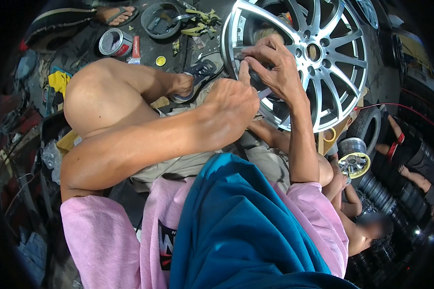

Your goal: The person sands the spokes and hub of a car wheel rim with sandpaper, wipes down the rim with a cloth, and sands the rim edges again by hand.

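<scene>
A silver multi-spoke alloy wheel (318, 89) stands tilted in front of my legs at the upper right. My right hand (277, 67) reaches over its left spokes, thumb and index fingertip close together in a pinch near the rim. Just below it is my left hand (231, 108), its back toward me, with the index finger pointing up to the right thumb and the other fingers curled in. Whatever lies between the fingertips or inside the left hand is too small or hidden to make out.
Upper left on the floor are a round pan (160, 21), an open can (115, 42), a red-and-white tube (136, 48) and a yellow lid (160, 61). Another person's sandaled foot (118, 15) shows there. At right, another person (354, 221) sits by a smaller wheel (354, 164) and a tire (365, 127).
</scene>
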Demonstrator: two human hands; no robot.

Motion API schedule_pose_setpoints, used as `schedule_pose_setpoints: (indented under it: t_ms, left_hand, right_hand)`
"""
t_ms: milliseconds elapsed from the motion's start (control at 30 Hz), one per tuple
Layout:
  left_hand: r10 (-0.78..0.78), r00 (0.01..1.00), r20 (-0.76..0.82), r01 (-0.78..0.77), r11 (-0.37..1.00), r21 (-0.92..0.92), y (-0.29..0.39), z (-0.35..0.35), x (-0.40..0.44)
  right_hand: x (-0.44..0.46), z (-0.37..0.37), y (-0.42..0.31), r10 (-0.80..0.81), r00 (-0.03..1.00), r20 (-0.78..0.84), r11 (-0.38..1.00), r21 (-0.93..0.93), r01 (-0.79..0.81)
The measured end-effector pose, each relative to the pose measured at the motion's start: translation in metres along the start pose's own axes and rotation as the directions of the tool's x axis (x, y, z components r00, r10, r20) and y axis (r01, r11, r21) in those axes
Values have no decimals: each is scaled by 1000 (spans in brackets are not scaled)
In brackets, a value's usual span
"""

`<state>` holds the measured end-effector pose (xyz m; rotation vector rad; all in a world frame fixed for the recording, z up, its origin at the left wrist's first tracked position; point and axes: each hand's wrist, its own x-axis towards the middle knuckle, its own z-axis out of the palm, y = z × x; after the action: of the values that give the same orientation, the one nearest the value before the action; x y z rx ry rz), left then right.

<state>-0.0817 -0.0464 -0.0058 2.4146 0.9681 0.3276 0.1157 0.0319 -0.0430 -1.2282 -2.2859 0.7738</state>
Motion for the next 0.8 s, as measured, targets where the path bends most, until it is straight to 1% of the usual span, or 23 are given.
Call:
schedule_pose_setpoints:
  t_ms: [100,167,300,400,467,600,667,733,800]
  left_hand:
    - [19,1000,-7,-19,1000,-7,0,0,-1]
    - [14,1000,-13,-14,1000,-1,0,1,0]
    - [10,1000,-23,-11,1000,-13,-1,2,1]
    - [2,1000,0,-2,1000,-10,0,1,2]
    - [4,1000,2,-4,1000,-10,-1,1,2]
    - [2,1000,-2,-2,1000,0,0,2,3]
    - [5,1000,-1,-5,1000,-5,-1,2,2]
    - [8,1000,-1,-8,1000,-11,-1,1,2]
    - [0,999,37,0,1000,4,-1,-1,3]
  right_hand:
    - [-1,4,3,9,1000,-7,999,47,-9]
    - [-2,11,6,57,995,-86,991,129,-46]
    - [-2,15,3,45,991,-127,996,87,-34]
    - [-2,14,3,47,991,-124,998,58,-40]
    - [-2,8,0,35,997,-74,999,44,-32]
    - [-2,9,1,20,997,-81,999,41,-16]
    - [-2,15,5,30,989,-144,999,36,-25]
    - [-2,19,7,30,987,-159,999,39,-24]
    - [-2,20,7,31,984,-175,999,41,-24]
